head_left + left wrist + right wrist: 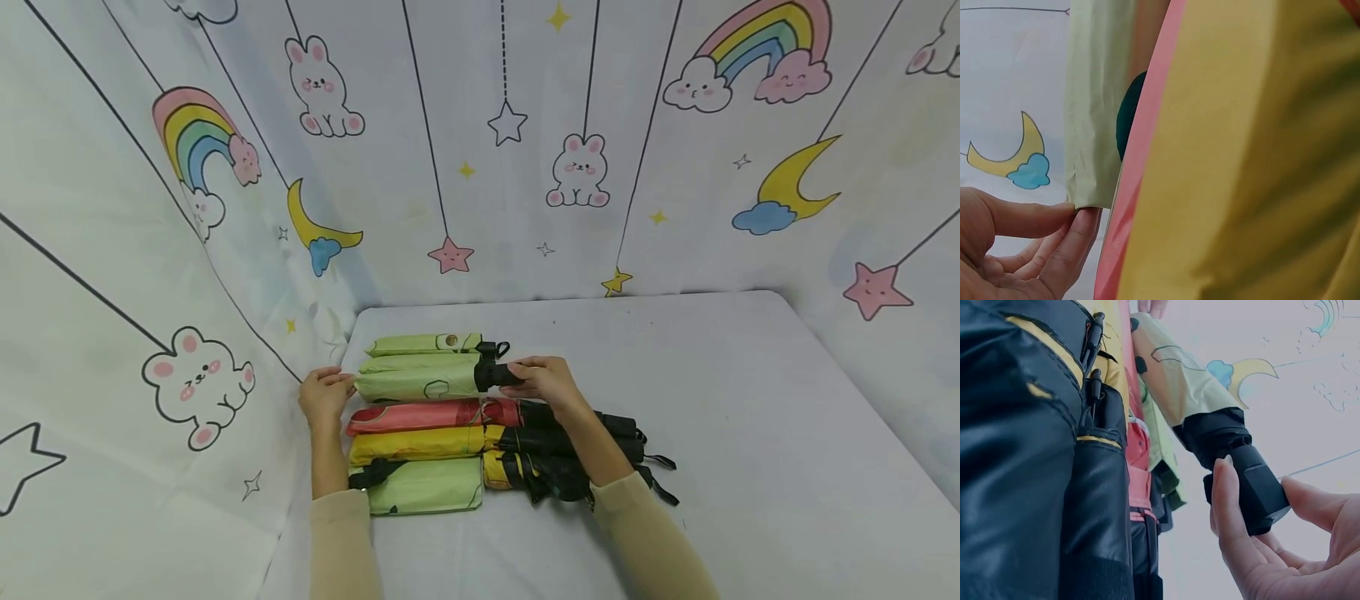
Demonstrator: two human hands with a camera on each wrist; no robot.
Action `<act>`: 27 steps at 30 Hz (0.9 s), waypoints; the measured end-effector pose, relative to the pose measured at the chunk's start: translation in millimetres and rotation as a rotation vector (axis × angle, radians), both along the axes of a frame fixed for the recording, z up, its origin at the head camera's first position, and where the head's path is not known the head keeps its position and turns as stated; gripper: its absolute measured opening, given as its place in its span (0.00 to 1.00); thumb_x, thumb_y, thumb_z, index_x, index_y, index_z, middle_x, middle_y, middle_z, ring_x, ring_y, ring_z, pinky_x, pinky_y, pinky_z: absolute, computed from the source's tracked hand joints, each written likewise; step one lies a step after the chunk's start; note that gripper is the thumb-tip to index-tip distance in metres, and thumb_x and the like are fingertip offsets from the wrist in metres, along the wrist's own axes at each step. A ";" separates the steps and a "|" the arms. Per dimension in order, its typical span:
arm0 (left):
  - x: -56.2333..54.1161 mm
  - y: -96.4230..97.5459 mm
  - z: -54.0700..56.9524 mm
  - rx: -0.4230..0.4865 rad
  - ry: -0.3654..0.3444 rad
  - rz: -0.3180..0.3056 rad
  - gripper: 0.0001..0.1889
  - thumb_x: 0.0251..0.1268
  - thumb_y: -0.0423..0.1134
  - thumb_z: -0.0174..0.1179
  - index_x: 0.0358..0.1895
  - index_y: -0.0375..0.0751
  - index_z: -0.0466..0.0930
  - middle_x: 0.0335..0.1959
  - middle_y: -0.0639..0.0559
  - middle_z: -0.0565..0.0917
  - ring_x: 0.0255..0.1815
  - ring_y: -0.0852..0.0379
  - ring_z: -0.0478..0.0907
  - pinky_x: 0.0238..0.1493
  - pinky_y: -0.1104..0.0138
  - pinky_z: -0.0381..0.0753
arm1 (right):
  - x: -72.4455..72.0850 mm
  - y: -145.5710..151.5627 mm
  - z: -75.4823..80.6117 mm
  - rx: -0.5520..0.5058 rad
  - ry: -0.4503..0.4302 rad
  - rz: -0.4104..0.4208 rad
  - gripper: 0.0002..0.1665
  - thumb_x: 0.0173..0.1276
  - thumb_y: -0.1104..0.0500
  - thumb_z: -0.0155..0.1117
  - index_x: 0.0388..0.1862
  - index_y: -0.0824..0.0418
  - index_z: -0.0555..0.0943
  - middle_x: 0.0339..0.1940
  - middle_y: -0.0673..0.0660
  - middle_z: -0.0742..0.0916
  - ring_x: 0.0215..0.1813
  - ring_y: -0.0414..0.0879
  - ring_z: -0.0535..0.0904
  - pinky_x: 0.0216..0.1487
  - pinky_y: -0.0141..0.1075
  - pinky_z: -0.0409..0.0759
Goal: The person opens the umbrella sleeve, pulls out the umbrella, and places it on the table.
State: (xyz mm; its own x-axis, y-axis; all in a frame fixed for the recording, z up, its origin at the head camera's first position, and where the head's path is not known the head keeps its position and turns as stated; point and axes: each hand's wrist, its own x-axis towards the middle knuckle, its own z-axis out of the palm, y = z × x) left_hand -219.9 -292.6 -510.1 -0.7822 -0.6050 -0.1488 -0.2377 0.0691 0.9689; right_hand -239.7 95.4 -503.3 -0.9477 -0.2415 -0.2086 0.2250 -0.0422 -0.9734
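Note:
A folded light green umbrella (408, 384) with a black handle (1257, 487) lies between both hands in the head view. My left hand (327, 400) pinches its left tip between thumb and fingers, which the left wrist view shows up close. At the other end, my right hand (553, 385) grips the black handle between thumb and fingers. Just behind it lies another green umbrella (412, 344). In front are a red umbrella (420, 416) and a yellow umbrella (416, 446), both folded, their black ends partly hidden by the right forearm.
Nearest the body lie a flat green folded piece (427, 487) and a yellow-and-black umbrella (551, 475) with black straps. All rest on a white table (750, 417). White cloth (480, 208) printed with rabbits, stars and rainbows hangs behind and at the left.

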 end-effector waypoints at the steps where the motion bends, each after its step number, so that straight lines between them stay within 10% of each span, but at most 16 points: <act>1: 0.5 -0.3 0.3 0.004 0.002 -0.001 0.17 0.69 0.25 0.66 0.59 0.33 0.78 0.43 0.42 0.88 0.33 0.58 0.88 0.37 0.72 0.88 | 0.1 1.2 -0.1 0.000 0.001 -0.001 0.28 0.76 0.53 0.68 0.65 0.71 0.79 0.53 0.70 0.88 0.48 0.60 0.90 0.59 0.56 0.84; 27: 3.1 1.4 -0.5 -0.008 0.020 0.003 0.17 0.69 0.25 0.65 0.59 0.30 0.78 0.47 0.35 0.87 0.30 0.62 0.86 0.35 0.75 0.86 | 6.5 38.3 -1.8 -0.035 -0.008 -0.045 0.30 0.75 0.53 0.70 0.66 0.72 0.78 0.59 0.69 0.85 0.47 0.58 0.91 0.60 0.54 0.84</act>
State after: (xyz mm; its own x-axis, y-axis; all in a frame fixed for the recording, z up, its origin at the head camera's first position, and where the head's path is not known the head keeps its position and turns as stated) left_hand -216.8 -291.2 -510.6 -0.7834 -0.6082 -0.1282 -0.2184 0.0762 0.9729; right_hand -233.2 133.7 -505.1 -0.9562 -0.2062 -0.2079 0.2295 -0.0865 -0.9695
